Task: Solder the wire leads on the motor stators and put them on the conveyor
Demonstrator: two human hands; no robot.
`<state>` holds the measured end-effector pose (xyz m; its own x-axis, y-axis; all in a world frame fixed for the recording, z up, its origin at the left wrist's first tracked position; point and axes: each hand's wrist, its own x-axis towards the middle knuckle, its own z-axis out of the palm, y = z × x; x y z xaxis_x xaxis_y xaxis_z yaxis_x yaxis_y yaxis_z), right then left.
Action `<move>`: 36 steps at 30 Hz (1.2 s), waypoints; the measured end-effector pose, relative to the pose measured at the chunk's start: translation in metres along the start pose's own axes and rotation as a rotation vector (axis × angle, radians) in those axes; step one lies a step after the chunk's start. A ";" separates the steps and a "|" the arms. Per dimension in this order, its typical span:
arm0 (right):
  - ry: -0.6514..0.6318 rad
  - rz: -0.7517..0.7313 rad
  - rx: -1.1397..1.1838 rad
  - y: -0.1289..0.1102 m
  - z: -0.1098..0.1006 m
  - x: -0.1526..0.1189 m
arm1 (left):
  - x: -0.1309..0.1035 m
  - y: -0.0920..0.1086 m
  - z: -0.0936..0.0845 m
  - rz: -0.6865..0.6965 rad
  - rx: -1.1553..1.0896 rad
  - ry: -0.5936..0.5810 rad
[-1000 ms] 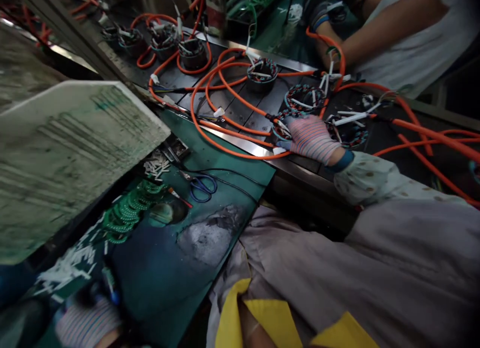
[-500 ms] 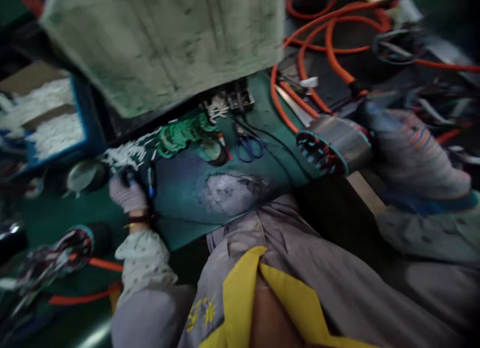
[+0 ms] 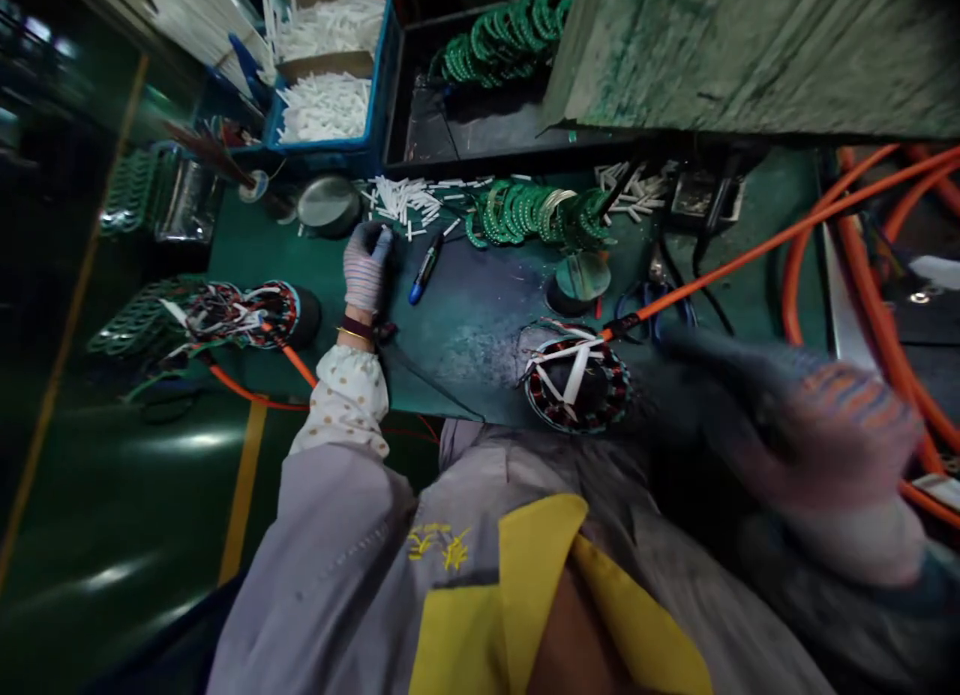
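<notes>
The left hand (image 3: 366, 268), in a striped knit glove, lies curled loosely on the dark green rubbery bench mat (image 3: 465, 315), its fingertips at a scatter of short white sleeve tubes (image 3: 405, 197); whether it pinches one I cannot tell. Just beside it lies a slim pen-shaped tool with a blue tip (image 3: 424, 269). The right hand (image 3: 810, 430), gloved alike and blurred, is bent around the side of a round wound stator with copper coils and white tape strips (image 3: 577, 380), which sits on the mat's near edge, a glossy orange sheathed cable (image 3: 750, 250) running from it. Coiled green beaded cord (image 3: 536, 213) lies behind, a blue plastic bin of white tubes (image 3: 330, 105) farther back, a second wired stator (image 3: 251, 313) to the left. Yellow embroidery on the grey jacket is unreadable. The floor is glossy green with a yellow line.
</notes>
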<state>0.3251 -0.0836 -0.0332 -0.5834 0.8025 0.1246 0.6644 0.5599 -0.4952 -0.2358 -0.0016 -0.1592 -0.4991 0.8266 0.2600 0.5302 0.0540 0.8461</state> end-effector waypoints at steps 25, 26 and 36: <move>0.175 0.019 -0.098 0.020 0.071 -0.015 | -0.013 0.120 0.037 0.773 0.508 0.268; 0.176 0.013 -0.090 0.020 0.071 -0.012 | -0.030 0.134 0.042 0.850 0.545 0.211; 0.068 0.056 -0.108 0.028 0.063 -0.010 | -0.057 0.233 0.112 0.844 0.588 -1.015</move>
<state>0.3197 -0.0892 -0.1027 -0.5136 0.8432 0.1588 0.7436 0.5297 -0.4079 -0.0073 0.0263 -0.0292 0.6596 0.7482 -0.0717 0.7403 -0.6301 0.2345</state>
